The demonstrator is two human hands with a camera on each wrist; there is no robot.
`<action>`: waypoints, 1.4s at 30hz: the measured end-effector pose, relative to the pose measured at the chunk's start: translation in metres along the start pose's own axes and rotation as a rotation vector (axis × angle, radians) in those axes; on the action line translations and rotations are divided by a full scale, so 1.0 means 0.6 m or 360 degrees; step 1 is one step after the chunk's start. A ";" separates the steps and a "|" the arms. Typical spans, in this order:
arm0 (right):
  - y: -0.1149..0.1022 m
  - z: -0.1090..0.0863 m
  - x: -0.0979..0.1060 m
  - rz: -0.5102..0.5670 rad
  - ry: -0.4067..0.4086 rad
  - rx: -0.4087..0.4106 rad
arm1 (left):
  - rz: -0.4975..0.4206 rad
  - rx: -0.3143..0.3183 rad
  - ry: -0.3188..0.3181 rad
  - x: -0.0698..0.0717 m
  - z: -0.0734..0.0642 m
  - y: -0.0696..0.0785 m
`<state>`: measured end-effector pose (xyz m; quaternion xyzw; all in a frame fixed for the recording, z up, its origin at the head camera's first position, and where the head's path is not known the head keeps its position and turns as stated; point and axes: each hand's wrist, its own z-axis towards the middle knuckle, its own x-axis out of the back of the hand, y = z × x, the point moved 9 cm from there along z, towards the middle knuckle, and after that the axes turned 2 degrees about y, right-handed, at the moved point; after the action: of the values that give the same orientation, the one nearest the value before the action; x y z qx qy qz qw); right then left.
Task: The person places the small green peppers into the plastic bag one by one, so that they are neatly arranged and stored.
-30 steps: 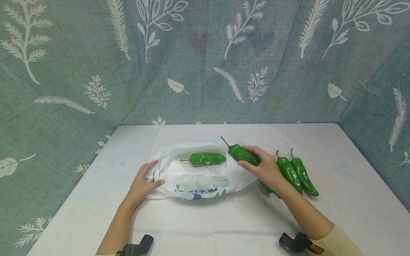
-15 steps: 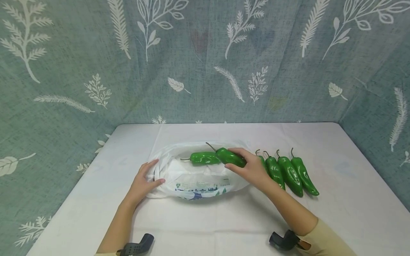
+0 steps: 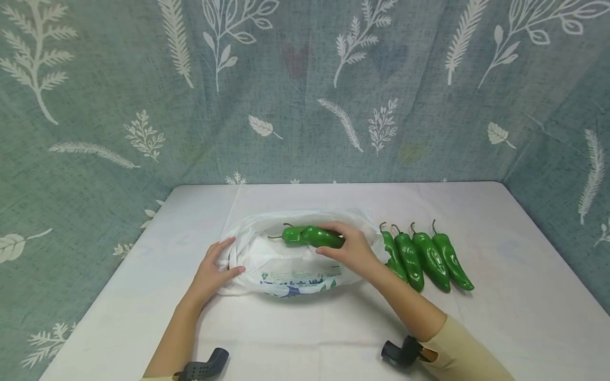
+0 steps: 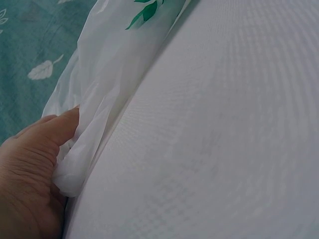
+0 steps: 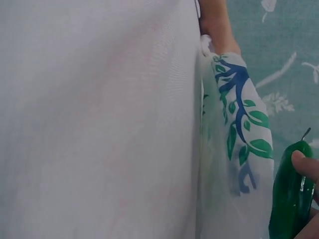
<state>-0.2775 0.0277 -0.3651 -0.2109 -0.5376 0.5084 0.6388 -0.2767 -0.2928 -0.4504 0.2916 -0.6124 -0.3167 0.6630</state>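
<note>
A white plastic bag (image 3: 352, 272) with blue and green print lies mouth-up in the middle of the table. My left hand (image 3: 214, 267) holds its left end, the plastic (image 4: 75, 174) bunched between thumb and fingers in the left wrist view. One green pepper (image 3: 292, 236) lies inside the bag, stem to the left. Above it, in the bag's mouth, my right hand (image 3: 350, 251) grips another long green pepper (image 3: 321, 237), which partly covers the first. In the right wrist view the thumb presses on this held pepper (image 5: 286, 194) beside the printed bag wall.
Several green peppers (image 3: 431, 262) lie side by side to the right of the bag, stems pointing away; the leftmost pepper (image 3: 393, 259) is partly hidden by the bag. A white cloth (image 3: 305, 338) covers the table. A patterned blue-green curtain (image 3: 305, 132) stands behind.
My right hand has carried the green pepper leftward and down, from over the bag's right edge into its mouth. The left hand stays on the bag's left end.
</note>
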 end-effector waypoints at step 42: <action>0.051 0.034 -0.090 -0.0138 -0.0160 -0.0056 | 0.0009 -0.0003 0.0001 -0.002 -0.001 -0.005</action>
<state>-0.3036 -0.0133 -0.4085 -0.1727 -0.5866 0.4806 0.6286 -0.2766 -0.2937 -0.4532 0.2892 -0.6128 -0.3152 0.6644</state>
